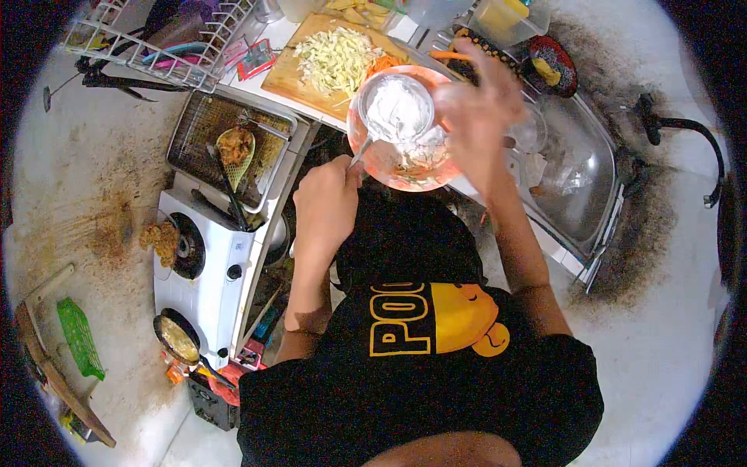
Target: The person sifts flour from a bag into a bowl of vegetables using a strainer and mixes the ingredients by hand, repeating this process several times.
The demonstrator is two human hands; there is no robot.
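Stood at a counter [268,54], looking straight down. Left hand [327,204] closed around the handle of a spoon [359,152], its bowl end dipped into an orange bowl [381,167] at the counter's near edge. Right hand [476,105] blurred, fingers bent around a clear cup [398,109] of white flour, held tilted just above the orange bowl. White powder and shreds of vegetable lay mixed inside that bowl. Behind it, a cutting board [292,70] piled with shredded cabbage [336,58]. To the right, a metal sink [580,167]. To the left, a white stove [206,268] bearing a tray [198,132] with a slotted ladle [236,148] of fried pieces.
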